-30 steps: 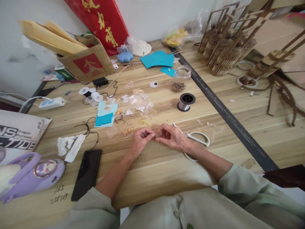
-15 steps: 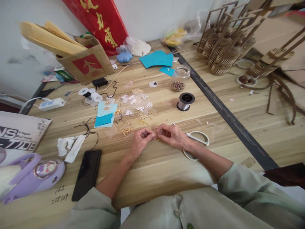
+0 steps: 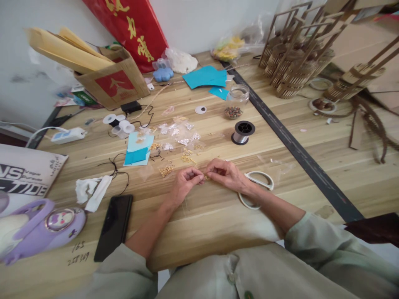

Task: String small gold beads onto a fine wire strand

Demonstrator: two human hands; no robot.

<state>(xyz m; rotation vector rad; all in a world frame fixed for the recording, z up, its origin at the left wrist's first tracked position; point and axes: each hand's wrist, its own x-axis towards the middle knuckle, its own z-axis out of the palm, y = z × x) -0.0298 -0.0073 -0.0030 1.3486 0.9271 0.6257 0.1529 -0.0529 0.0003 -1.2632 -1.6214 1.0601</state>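
My left hand is closed, thumb and forefinger pinching a tiny gold bead-like piece at the fingertips. Close against it, my right hand also pinches with thumb and forefinger; what lies between those fingers is too small to make out. A thin clear thread hangs faintly below my left hand. Piles of gold beads and gold findings lie just beyond my hands. White-handled scissors rest partly under my right wrist.
A spool of clear line and a jar of coloured beads stand beyond my right hand. Small bags of silver pieces lie mid-table. Blue card, a black phone and a purple bag-shaped item are at left.
My right hand has shifted slightly up and its fingertips have drawn a little away from the left ones. The gold piece now shows more clearly. My left hand stays nearly still.
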